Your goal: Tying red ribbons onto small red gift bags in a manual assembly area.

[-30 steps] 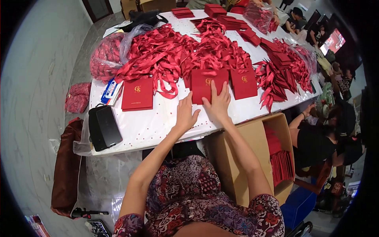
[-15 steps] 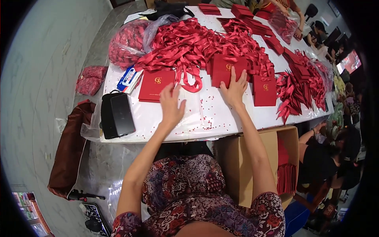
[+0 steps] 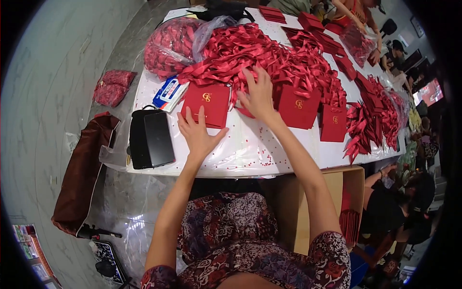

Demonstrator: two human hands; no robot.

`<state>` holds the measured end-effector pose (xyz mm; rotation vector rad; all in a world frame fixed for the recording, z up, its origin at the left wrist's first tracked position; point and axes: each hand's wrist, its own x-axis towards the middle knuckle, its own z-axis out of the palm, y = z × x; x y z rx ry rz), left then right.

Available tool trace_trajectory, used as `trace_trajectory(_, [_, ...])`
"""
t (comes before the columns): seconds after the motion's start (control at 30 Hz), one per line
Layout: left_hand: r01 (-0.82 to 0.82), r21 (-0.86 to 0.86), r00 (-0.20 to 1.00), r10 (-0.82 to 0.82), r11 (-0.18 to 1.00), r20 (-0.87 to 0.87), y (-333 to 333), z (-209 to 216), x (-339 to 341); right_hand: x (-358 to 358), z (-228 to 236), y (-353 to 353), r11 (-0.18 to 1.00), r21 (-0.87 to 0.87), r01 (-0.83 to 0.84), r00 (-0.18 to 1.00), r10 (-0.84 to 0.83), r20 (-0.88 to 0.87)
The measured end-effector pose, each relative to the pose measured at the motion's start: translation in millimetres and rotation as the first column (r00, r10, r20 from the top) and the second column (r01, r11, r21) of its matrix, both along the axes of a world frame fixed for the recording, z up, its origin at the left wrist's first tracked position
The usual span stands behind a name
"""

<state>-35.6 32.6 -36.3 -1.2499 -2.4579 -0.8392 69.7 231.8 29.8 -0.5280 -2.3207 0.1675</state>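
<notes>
A flat red gift bag with a gold emblem lies at the left of the white-covered table, and my left hand rests over its lower edge with fingers spread. My right hand, fingers apart, hovers at the near edge of the heaped red ribbons, right of that bag. Whether its fingertips touch the ribbons I cannot tell. Just right of this hand lies a stack of red bags with the same emblem. Another narrower red bag sits beyond it.
A black case with a dark phone and a blue-white packet lie at the left. Behind them bulges a clear bag of red ribbon. An open carton stands below the table's right front. Small red dots are scattered about. Other people work at the right.
My right hand has left the middle stack and moved left to the ribbons. My left hand has come down onto the left bag's lower edge. The view has shifted slightly.
</notes>
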Motion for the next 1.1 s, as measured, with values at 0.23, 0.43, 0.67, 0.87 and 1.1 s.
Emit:
trace_trajectory(0.23, [-0.014, -0.039, 0.999, 0.016, 0.999, 0.052, 2.6, 6.5, 0.7, -80.2, -25.8, 58.6, 0.965, -0.145, 0.22, 0.935, -0.166, 0.314])
trace_trajectory(0.43, [-0.002, -0.057, 0.999, 0.005, 0.998, 0.045, 6.9, 7.4, 1.5, -80.9, -57.7, 74.8, 0.968, -0.084, 0.235, 0.918, -0.193, 0.345])
trace_trajectory(0.67, [0.006, -0.06, 1.0, -0.005, 0.998, 0.028, 4.4, 4.1, -0.9, -63.4, -36.6, 73.7, 0.898, -0.407, 0.169, 0.976, -0.21, -0.057])
trace_trajectory(0.87, [-0.003, -0.053, 1.0, 0.003, 0.999, 0.007, 2.4, 1.7, -1.5, -41.5, -9.1, 67.9, 0.689, -0.723, 0.056, 0.909, -0.334, -0.248])
trace_trajectory(1.1, [0.005, -0.019, 1.0, -0.005, 1.0, -0.019, 5.4, -2.5, -2.0, -8.4, -21.6, 47.8, 0.911, -0.413, 0.002, 0.971, 0.096, 0.217])
